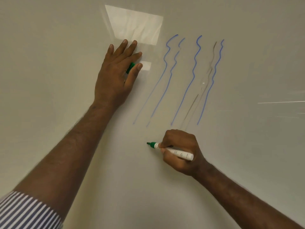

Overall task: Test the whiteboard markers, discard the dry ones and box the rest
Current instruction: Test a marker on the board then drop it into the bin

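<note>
1. R hand [179, 150] low centre of the whiteboard [66, 63], fingers curled tight round a green marker [171, 150]. White barrel, green collar, uncapped, dark tip pointing left.
2. Marker tip sits at or just off the board surface; can't tell if it's touching. No green line visible at the tip.
3. L hand [118, 70] up high, palm toward the board, fingers spread and straight, fingertips on the surface.
4. Green cap [131, 67] tucked betw. L thumb and index, held against the palm. Only a small bit of it shows.
5. Marker and cap well apart: marker low w/ R hand, cap up w/ L.
6. Right of L hand: four blue wavy lines [194, 70] running top to bottom, squiggly up top, straighter lower down.
7. Betw. the 3rd and 4th blue lines, one faint grey line [209, 71], patchy, barely there.
8. R hand is just below the bottom ends of those lines.
9. Bright rectangular light reflection [135, 23] on the board above L fingertips.
10. Striped sleeve [24, 212] rolled up on L arm, bottom-left corner.
</note>
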`<state>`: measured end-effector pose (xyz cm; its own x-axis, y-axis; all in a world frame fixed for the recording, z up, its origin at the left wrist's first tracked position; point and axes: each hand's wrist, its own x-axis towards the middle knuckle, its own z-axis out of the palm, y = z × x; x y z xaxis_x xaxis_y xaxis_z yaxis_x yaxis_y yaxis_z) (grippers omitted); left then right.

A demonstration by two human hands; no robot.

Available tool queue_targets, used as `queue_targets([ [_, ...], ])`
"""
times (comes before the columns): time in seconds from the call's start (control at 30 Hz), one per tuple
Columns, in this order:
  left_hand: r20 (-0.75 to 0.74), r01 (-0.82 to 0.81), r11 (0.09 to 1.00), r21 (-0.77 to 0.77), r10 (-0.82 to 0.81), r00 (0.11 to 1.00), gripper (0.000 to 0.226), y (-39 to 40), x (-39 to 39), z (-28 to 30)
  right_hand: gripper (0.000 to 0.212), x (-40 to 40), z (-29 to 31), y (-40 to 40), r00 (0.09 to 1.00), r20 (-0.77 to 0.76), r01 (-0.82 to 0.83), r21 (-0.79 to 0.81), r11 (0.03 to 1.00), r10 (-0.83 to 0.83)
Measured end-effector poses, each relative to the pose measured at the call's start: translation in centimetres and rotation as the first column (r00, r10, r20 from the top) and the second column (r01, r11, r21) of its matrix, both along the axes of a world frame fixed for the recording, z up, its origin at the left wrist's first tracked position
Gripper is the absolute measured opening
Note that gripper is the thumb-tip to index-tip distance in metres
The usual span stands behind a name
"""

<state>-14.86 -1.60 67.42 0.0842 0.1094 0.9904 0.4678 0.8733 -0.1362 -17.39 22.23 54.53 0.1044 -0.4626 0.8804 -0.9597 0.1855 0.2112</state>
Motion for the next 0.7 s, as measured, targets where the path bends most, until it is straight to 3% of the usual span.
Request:
queue_targets([
  [0.17,0.031,0.093,0.993,0.065,-0.095,0.995,0.039,0.6,0.5,-4.0,0.007,1.9,-2.7,0.1,0.991,-0.007,0.135,0.094,0.986,-0.135],
  [0.33,0.066,0.183,0.974,0.131,-0.192,0.979,0.042,1.0,0.7,-8.4,0.006,2.7,-3.2,0.9,0.990,0.104,0.096,-0.019,0.995,-0.094],
  [0.43,0.080,0.326,0.911,0.251,-0.356,0.931,0.045,2.3,1.5,-11.2,0.005,3.3,-3.0,1.0,0.989,0.150,0.022,-0.123,0.992,-0.003],
  [0.5,0.054,0.473,0.779,0.413,-0.539,0.840,0.049,3.3,2.4,-13.1,0.008,3.8,-3.2,0.8,0.984,0.165,-0.043,-0.180,0.983,0.073],
  [0.57,-0.049,0.624,0.523,0.581,-0.743,0.668,0.055,3.9,3.6,-14.8,0.012,4.6,-3.6,0.5,0.980,0.163,-0.080,-0.200,0.976,0.114],
  [0.63,-0.191,0.723,0.217,0.656,-0.879,0.438,0.061,4.3,5.0,-16.1,0.016,5.4,-4.2,0.3,0.979,0.161,-0.093,-0.196,0.976,0.126],
  [0.7,-0.255,0.722,0.020,0.691,-0.929,0.270,0.064,4.8,6.4,-17.4,0.017,6.2,-4.9,-0.2,0.969,0.192,-0.116,-0.200,0.973,0.155],
])
